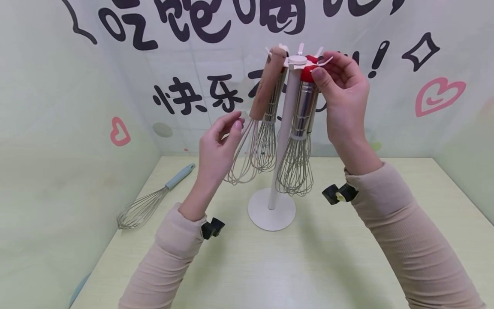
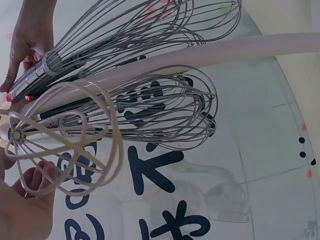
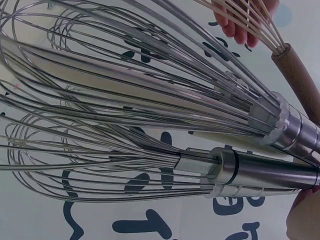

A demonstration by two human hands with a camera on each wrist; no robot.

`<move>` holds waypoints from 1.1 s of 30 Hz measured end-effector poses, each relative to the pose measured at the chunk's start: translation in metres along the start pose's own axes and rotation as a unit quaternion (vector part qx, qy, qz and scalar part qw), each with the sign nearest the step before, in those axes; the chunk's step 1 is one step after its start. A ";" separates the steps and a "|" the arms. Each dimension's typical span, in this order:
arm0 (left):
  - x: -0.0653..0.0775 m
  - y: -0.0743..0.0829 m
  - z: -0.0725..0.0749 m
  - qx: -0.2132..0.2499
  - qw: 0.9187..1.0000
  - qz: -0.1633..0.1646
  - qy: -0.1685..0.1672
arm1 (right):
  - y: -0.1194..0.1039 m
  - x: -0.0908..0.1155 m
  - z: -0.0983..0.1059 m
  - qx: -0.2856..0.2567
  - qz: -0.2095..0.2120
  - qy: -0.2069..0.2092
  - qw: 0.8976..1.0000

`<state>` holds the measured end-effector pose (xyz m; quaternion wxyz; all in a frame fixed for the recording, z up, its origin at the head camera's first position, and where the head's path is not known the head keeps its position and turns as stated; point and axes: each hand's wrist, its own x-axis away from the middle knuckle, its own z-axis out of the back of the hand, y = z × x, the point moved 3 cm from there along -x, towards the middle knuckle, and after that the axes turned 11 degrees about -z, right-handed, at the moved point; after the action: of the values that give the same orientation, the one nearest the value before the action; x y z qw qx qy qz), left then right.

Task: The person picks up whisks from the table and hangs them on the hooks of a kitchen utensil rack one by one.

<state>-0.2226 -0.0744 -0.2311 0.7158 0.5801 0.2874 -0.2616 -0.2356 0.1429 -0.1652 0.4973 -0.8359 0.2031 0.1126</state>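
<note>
A white stand (image 1: 283,141) with hooks at its top holds several hanging whisks. At its right side, my right hand (image 1: 347,94) pinches at the red end of a steel-handled whisk (image 1: 304,109), right by a hook. That whisk's wires point down, and in the right wrist view its handle (image 3: 297,127) is seen close up. A wooden-handled whisk (image 1: 266,86) hangs at the stand's left. Beside its wires is my left hand (image 1: 220,146), fingers loosely bent with nothing in them. Another steel-handled whisk (image 1: 275,101) hangs behind the wooden one.
A whisk with a light blue handle (image 1: 179,176) lies on the pale table (image 1: 247,274) at the left. The stand's round base (image 1: 272,219) rests mid-table. Behind is a printed backdrop (image 1: 231,56) with black characters and pink hearts.
</note>
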 end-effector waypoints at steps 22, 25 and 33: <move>0.005 -0.078 0.048 -0.112 0.987 0.093 0.065 | -0.003 0.002 -0.001 -0.002 0.014 -0.038 0.999; 0.009 -0.091 0.057 -0.131 0.983 0.109 0.063 | -0.003 0.002 0.000 0.010 0.022 -0.030 0.999; 0.021 -0.121 0.083 -0.177 0.971 0.154 0.056 | -0.003 0.001 0.000 0.018 0.020 -0.019 0.999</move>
<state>-0.2847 -0.1800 -0.3151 0.8213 0.4954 0.2762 -0.0606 -0.2328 0.1436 -0.1630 0.5139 -0.8202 0.2120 0.1347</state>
